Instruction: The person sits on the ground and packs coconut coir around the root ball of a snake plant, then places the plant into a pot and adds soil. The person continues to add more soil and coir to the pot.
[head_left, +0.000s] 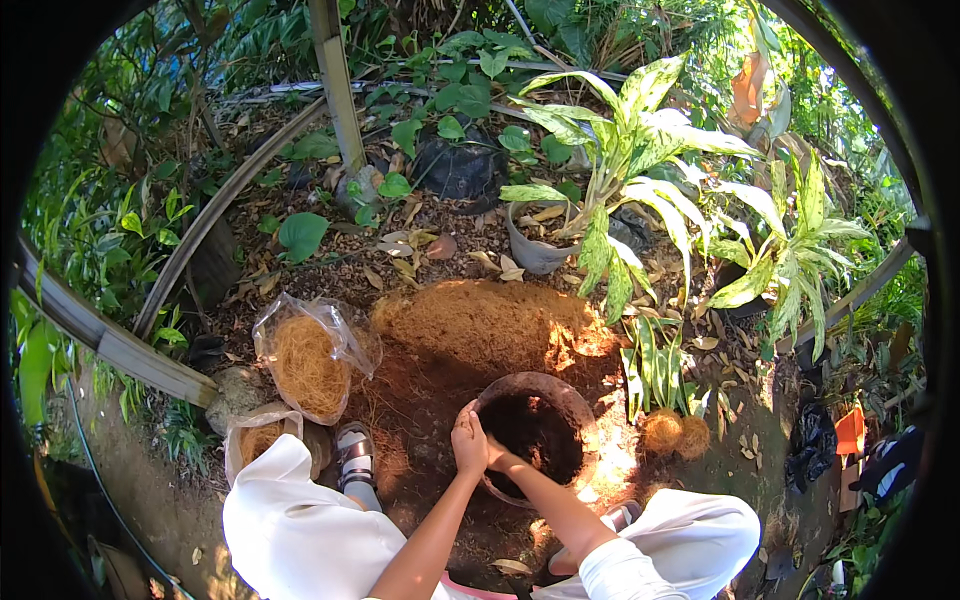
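My left hand (469, 441) and my right hand (498, 454) are pressed together at the left rim of a round clay-coloured pot (585, 427). The left hand's fingers fold over the right, whose fingertips are hidden. Whether anything is between the palms cannot be seen. Dark soil (536, 435) lies inside the pot, deep in shade. Just behind the pot spreads a long mound of brown coir-like material (480, 322).
A clear plastic bag of coconut fibre (307, 367) stands to the left, near another fibre-filled bag (259, 439). Right of the pot lie strap-leaved plants with fibre-wrapped root balls (664, 432). Beyond, a variegated potted plant (600, 172) leans over. A curved rail (150, 367) borders the left.
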